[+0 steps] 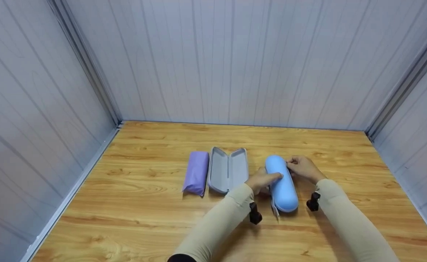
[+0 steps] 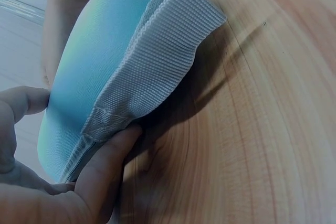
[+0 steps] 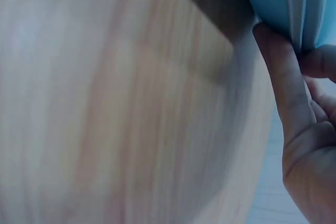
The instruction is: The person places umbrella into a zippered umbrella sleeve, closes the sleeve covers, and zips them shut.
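A blue hard-shell glasses case (image 1: 281, 185), rounded at both ends, lies between the two hands on the wooden table. My left hand (image 1: 262, 179) grips its left side, with the thumb on top of the shell. A grey webbing strap (image 2: 152, 51) hangs from the seam, close to the left fingers in the left wrist view. At the far right side of the case, my right hand (image 1: 304, 168) pinches the edge along its zipped seam (image 3: 302, 9). Whether a zipper pull sits between those fingertips is hidden.
Left of the hands, an open grey glasses case (image 1: 238, 167) lies with both halves spread. Beside it is a purple wrapped packet (image 1: 196, 171). Pale panel walls (image 1: 213, 65) enclose the wooden table (image 1: 126, 218) at the back and both sides.
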A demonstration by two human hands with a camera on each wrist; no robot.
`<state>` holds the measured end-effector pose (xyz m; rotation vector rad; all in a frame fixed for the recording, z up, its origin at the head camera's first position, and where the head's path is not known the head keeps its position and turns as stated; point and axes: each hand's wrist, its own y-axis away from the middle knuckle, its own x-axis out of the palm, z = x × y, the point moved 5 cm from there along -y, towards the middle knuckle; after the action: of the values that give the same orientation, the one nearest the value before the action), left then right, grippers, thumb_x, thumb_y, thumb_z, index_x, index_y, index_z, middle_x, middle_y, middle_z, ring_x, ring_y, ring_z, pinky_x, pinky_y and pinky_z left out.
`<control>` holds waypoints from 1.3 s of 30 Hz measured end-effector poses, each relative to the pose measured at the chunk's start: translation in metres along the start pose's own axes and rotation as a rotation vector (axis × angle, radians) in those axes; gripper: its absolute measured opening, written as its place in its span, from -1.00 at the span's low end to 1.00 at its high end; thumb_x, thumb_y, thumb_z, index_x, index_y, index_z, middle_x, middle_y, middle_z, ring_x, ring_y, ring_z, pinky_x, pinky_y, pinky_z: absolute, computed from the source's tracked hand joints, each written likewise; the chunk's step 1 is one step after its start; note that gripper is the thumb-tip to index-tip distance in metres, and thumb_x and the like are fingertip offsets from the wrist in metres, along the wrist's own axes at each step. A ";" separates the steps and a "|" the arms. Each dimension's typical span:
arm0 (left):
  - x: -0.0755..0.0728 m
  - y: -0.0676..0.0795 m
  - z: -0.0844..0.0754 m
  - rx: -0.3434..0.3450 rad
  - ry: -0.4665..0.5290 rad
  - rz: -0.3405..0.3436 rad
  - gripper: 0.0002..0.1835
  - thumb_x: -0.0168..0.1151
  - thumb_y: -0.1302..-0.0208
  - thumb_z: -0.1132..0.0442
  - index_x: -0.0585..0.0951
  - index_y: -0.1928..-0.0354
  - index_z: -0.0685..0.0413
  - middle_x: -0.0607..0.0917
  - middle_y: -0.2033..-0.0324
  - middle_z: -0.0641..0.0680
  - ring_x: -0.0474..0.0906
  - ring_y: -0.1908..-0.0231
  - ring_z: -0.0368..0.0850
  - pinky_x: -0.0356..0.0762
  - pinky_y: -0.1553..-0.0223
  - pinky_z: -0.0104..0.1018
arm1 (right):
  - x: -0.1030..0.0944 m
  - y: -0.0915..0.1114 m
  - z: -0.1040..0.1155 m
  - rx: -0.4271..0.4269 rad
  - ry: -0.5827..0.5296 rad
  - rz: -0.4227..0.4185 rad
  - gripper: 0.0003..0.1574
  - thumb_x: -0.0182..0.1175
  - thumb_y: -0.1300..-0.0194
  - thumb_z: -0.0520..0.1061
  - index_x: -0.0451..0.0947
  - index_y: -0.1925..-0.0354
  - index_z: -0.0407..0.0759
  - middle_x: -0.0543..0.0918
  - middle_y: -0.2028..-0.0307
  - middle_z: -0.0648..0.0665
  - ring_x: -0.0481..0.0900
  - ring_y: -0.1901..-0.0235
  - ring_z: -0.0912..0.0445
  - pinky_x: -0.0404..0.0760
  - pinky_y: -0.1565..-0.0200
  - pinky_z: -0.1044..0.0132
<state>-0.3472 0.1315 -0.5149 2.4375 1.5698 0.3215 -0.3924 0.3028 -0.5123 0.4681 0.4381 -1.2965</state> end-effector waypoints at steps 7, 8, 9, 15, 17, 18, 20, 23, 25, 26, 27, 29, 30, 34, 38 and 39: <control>-0.001 -0.001 -0.002 0.015 -0.019 0.000 -0.56 0.26 -0.07 0.17 0.42 0.03 0.20 0.57 0.24 0.13 0.54 0.22 0.04 0.53 0.26 0.05 | 0.002 0.004 -0.003 0.016 -0.049 0.001 -0.64 0.07 -0.32 -0.03 0.49 0.17 -0.34 0.56 0.21 -0.24 0.55 0.22 0.01 0.60 0.26 0.20; -0.001 -0.001 -0.002 0.014 -0.019 -0.001 -0.56 0.26 -0.07 0.17 0.42 0.04 0.20 0.57 0.24 0.13 0.54 0.22 0.05 0.53 0.26 0.05 | 0.002 0.004 -0.003 0.015 -0.043 0.000 -0.63 0.08 -0.31 -0.02 0.49 0.17 -0.34 0.56 0.21 -0.24 0.55 0.22 0.00 0.60 0.26 0.20; -0.001 -0.001 -0.002 0.012 -0.020 0.000 -0.56 0.26 -0.07 0.17 0.42 0.03 0.20 0.57 0.24 0.13 0.54 0.22 0.05 0.53 0.26 0.06 | 0.002 0.005 -0.003 0.014 -0.031 -0.005 -0.62 0.08 -0.31 -0.01 0.50 0.17 -0.33 0.56 0.21 -0.23 0.55 0.22 0.01 0.59 0.26 0.21; 0.000 -0.002 0.000 0.005 -0.010 -0.003 -0.54 0.26 -0.07 0.17 0.40 0.01 0.21 0.56 0.23 0.14 0.54 0.21 0.06 0.53 0.27 0.06 | 0.002 0.007 0.000 0.007 0.004 -0.032 -0.66 0.09 -0.30 -0.01 0.51 0.20 -0.29 0.58 0.23 -0.21 0.54 0.23 0.02 0.59 0.27 0.21; -0.001 -0.001 0.001 -0.002 -0.012 -0.007 -0.52 0.26 -0.07 0.16 0.39 0.01 0.23 0.55 0.23 0.16 0.54 0.21 0.07 0.53 0.27 0.07 | 0.003 0.009 0.001 0.000 0.035 -0.050 -0.68 0.07 -0.30 -0.01 0.52 0.21 -0.27 0.59 0.24 -0.19 0.55 0.26 0.03 0.58 0.29 0.21; -0.001 -0.001 0.001 -0.003 -0.016 -0.010 -0.52 0.26 -0.07 0.16 0.39 0.00 0.24 0.55 0.23 0.17 0.54 0.21 0.08 0.53 0.28 0.07 | 0.004 0.010 0.001 0.001 0.048 -0.063 -0.69 0.07 -0.30 -0.01 0.52 0.21 -0.25 0.59 0.25 -0.18 0.55 0.27 0.03 0.58 0.30 0.21; -0.001 -0.001 0.001 -0.007 -0.025 -0.011 -0.51 0.25 -0.07 0.15 0.38 0.00 0.24 0.55 0.22 0.17 0.54 0.21 0.08 0.53 0.27 0.06 | 0.005 0.012 0.002 -0.005 0.075 -0.083 -0.68 0.06 -0.30 0.00 0.53 0.21 -0.24 0.60 0.26 -0.17 0.55 0.29 0.05 0.57 0.31 0.23; -0.001 -0.001 0.001 -0.005 -0.029 -0.011 -0.53 0.25 -0.08 0.16 0.39 0.01 0.24 0.55 0.23 0.17 0.54 0.21 0.07 0.54 0.28 0.06 | 0.006 0.016 0.002 -0.006 0.059 -0.089 -0.67 0.07 -0.30 0.02 0.52 0.21 -0.24 0.59 0.27 -0.17 0.55 0.29 0.04 0.58 0.30 0.23; -0.001 -0.001 0.000 -0.005 -0.029 -0.011 -0.53 0.25 -0.08 0.16 0.39 0.02 0.24 0.56 0.23 0.16 0.54 0.21 0.07 0.54 0.28 0.04 | 0.007 0.018 0.002 -0.016 0.040 -0.081 -0.68 0.08 -0.31 0.01 0.51 0.22 -0.24 0.58 0.27 -0.17 0.55 0.27 0.03 0.58 0.30 0.22; -0.001 -0.001 0.000 -0.007 -0.028 -0.012 -0.54 0.25 -0.07 0.16 0.39 0.02 0.24 0.55 0.23 0.16 0.54 0.21 0.07 0.54 0.28 0.05 | 0.008 0.020 0.002 -0.020 0.035 -0.075 -0.68 0.08 -0.31 0.01 0.51 0.22 -0.24 0.58 0.28 -0.17 0.54 0.27 0.02 0.58 0.30 0.22; -0.001 -0.001 0.000 -0.006 -0.024 -0.011 -0.54 0.25 -0.07 0.17 0.39 0.02 0.24 0.55 0.23 0.16 0.54 0.21 0.07 0.54 0.29 0.05 | 0.008 0.021 0.002 -0.022 0.030 -0.073 -0.69 0.08 -0.30 0.00 0.51 0.23 -0.24 0.57 0.29 -0.17 0.54 0.28 0.02 0.58 0.30 0.21; -0.001 -0.001 0.000 -0.009 -0.021 -0.011 -0.54 0.25 -0.07 0.17 0.39 0.02 0.24 0.55 0.23 0.16 0.54 0.21 0.07 0.54 0.28 0.05 | 0.008 0.022 0.003 -0.031 0.043 -0.076 -0.72 0.08 -0.30 -0.01 0.50 0.25 -0.23 0.57 0.31 -0.16 0.54 0.30 0.02 0.58 0.31 0.20; -0.001 -0.001 0.000 -0.010 -0.019 -0.011 -0.54 0.25 -0.07 0.18 0.39 0.02 0.24 0.55 0.23 0.16 0.54 0.20 0.07 0.54 0.28 0.06 | 0.007 0.023 0.004 -0.036 0.052 -0.076 -0.72 0.08 -0.31 -0.02 0.50 0.25 -0.23 0.57 0.32 -0.15 0.53 0.31 0.02 0.58 0.32 0.20; 0.000 -0.001 0.001 -0.011 -0.008 -0.007 -0.56 0.25 -0.07 0.18 0.41 0.03 0.23 0.56 0.23 0.15 0.54 0.20 0.08 0.53 0.26 0.08 | 0.007 0.024 0.004 -0.038 0.065 -0.090 -0.71 0.08 -0.31 -0.01 0.50 0.26 -0.23 0.57 0.32 -0.15 0.53 0.31 0.02 0.57 0.32 0.21; 0.000 -0.001 0.001 -0.016 -0.010 -0.002 -0.55 0.24 -0.07 0.17 0.41 0.01 0.19 0.55 0.22 0.14 0.53 0.20 0.07 0.53 0.26 0.09 | 0.007 0.025 0.004 -0.041 0.056 -0.102 -0.71 0.08 -0.31 -0.01 0.49 0.26 -0.24 0.57 0.31 -0.15 0.53 0.30 0.02 0.57 0.34 0.22; -0.001 -0.001 0.001 -0.019 -0.015 -0.001 -0.54 0.24 -0.07 0.16 0.40 0.00 0.19 0.55 0.21 0.14 0.53 0.19 0.07 0.53 0.27 0.08 | 0.008 0.025 0.004 -0.044 0.050 -0.101 -0.71 0.08 -0.31 -0.01 0.49 0.26 -0.24 0.57 0.31 -0.15 0.53 0.30 0.02 0.57 0.33 0.22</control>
<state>-0.3480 0.1312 -0.5165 2.4197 1.5545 0.3153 -0.3665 0.2998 -0.5116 0.4476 0.5368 -1.3716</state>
